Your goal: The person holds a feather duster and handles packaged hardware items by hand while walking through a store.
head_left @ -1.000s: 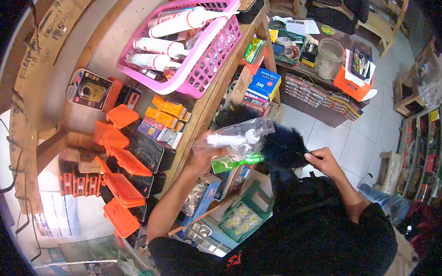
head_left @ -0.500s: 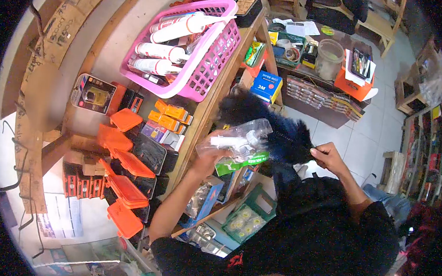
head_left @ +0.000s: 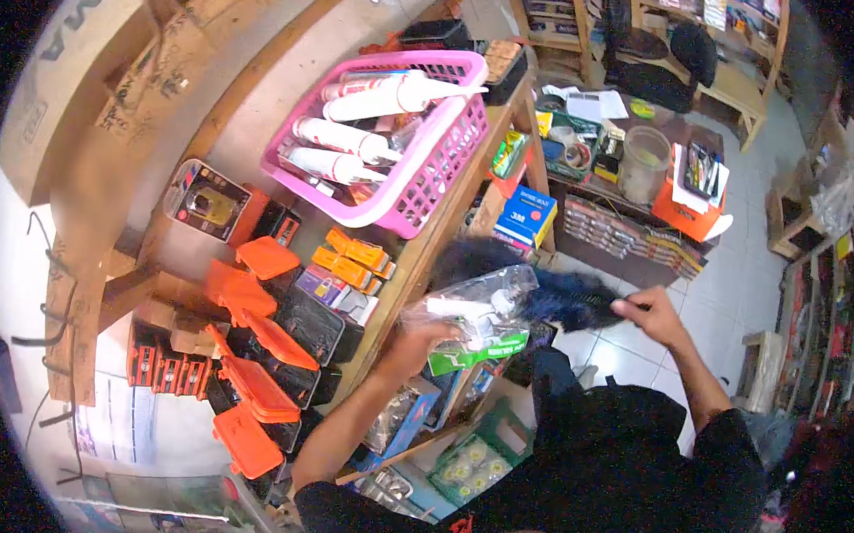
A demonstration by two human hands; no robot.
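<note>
My left hand (head_left: 416, 350) is closed on the edge of a clear plastic packet (head_left: 482, 307) that has white plastic fittings inside and a green printed label at its lower end. My right hand (head_left: 650, 314) pinches the thin end of a dark, fluffy duster (head_left: 568, 299). The duster stretches leftward behind the packet, its far end close to the wooden shelf (head_left: 400, 282). Part of the duster is hidden by the packet, and I cannot tell whether the two touch.
A pink basket (head_left: 415, 204) of white sealant tubes stands on the shelf. Nearer are orange boxes (head_left: 351, 268) and black cases with open orange lids (head_left: 250, 387). A blue 3M box (head_left: 526, 217) is beyond the duster. Across the tiled floor stands a low counter with a plastic tub (head_left: 645, 162).
The view has shifted, so the shelf and basket appear lower and further right. The duster now lies more level, and my right hand stays on its end. The packet remains in my left hand.
</note>
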